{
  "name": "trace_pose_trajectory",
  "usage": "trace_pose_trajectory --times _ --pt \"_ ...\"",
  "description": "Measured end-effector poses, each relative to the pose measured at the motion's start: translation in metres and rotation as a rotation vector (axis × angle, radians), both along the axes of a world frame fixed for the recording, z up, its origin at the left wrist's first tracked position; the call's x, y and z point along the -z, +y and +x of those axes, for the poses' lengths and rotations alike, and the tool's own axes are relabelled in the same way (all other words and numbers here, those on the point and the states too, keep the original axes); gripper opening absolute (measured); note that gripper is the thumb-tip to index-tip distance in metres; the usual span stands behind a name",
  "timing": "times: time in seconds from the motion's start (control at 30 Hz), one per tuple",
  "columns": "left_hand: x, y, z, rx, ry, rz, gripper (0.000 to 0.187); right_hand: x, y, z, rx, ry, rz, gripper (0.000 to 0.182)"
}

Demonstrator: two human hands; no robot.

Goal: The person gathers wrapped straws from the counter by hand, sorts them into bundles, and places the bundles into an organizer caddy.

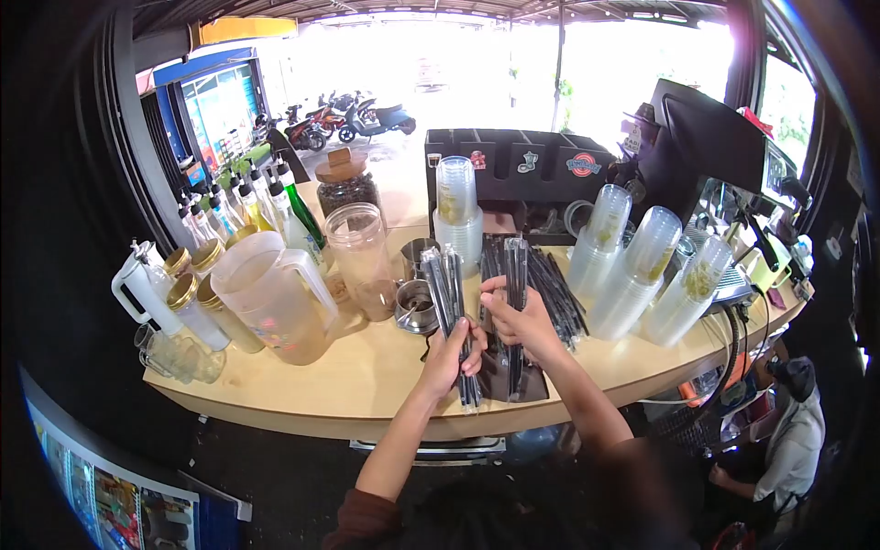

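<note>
- At the far left of the wooden counter (367,376), syrup bottles (240,203) and lidded jars (197,307) are standing untouched, with a clear plastic pitcher (270,298) just right of them.
- Right of the pitcher, a tall clear jar (360,257) and a small metal cup (415,307) are sitting near the centre, apart from both hands.
- The left hand (454,353) is grasping a bundle of black wrapped straws (449,302), fingers curled around its lower part, the bundle standing nearly upright over the counter.
- The right hand (518,321) is gripping a second, smaller bunch of straws (515,275), held upright just beside the first.
- Behind the hands, a loose heap of black straws (559,289) is lying on the counter, so the gathering looks only partly done: two bunches are in hand and many are still lying unsorted.
- Far behind, a black compartment organiser (522,165) is standing; I cannot tell what its slots are holding.
- To the right, stacks of clear plastic cups (642,275) are leaning, untouched.
- At the near right edge, another person (793,431) is crouching below the counter.
</note>
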State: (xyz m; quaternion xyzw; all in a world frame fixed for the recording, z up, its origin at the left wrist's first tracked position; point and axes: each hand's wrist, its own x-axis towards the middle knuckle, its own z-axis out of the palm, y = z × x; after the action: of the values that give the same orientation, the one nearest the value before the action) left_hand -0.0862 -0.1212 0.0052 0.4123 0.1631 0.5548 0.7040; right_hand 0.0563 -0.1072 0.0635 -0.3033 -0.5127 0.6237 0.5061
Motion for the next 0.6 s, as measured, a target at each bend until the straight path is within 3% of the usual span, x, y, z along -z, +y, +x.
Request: trace_pose_trajectory --times 0.27,0.37,0.6 --pt "-0.023 0.011 0.030 -0.152 0.405 0.174 0.030 -0.021 0.019 0.025 0.107 -0.103 0.046 0.028" --pt "-0.034 0.019 0.050 -0.150 0.421 0.207 0.032 -0.022 0.029 0.043 0.219 -0.082 0.067 0.016" --pt "-0.045 0.038 0.090 -0.126 0.462 0.121 0.031 -0.023 0.042 0.096 0.209 -0.008 0.041 0.015"
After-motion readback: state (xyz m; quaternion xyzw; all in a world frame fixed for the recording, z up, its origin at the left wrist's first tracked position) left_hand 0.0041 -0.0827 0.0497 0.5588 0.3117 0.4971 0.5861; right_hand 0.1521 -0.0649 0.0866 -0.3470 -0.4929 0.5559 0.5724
